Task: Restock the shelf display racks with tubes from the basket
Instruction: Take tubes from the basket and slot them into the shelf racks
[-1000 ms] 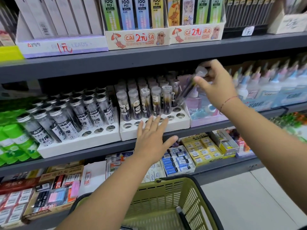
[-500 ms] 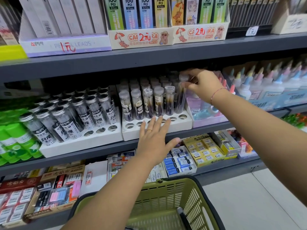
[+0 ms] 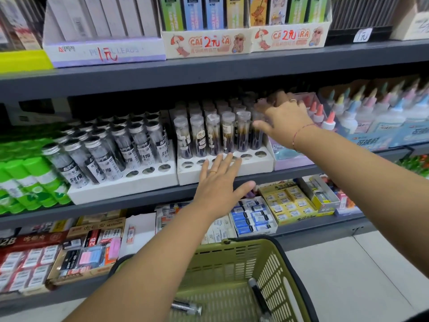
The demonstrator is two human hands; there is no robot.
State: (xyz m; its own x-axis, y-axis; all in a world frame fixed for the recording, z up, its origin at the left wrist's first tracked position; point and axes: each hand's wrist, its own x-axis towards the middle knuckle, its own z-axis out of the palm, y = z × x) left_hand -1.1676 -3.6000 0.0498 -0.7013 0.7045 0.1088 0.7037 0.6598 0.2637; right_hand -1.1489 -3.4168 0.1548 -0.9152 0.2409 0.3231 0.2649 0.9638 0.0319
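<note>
Fingers [image 3: 222, 162] of L hand [image 3: 217, 184] were straight and close together, thumb out to the side. They lay flat on the front of the white display rack [image 3: 255, 165] on the middle shelf, tips over its empty front holes. Behind them a row of clear capped tubes [image 3: 212, 135] stood upright in the rack. Below, a green basket [image 3: 285, 263] held one loose tube [image 3: 186, 307] lying on its floor. R hand [image 3: 286, 122] was at the rack's R end, thumb [image 3: 261, 125] and blurred fingertips either side of the end tube [image 3: 256, 140], which stood in the row. Pinching or just touching: can't tell, too much blur. Glue bottles [image 3: 348, 119] stood just R of that hand.
</note>
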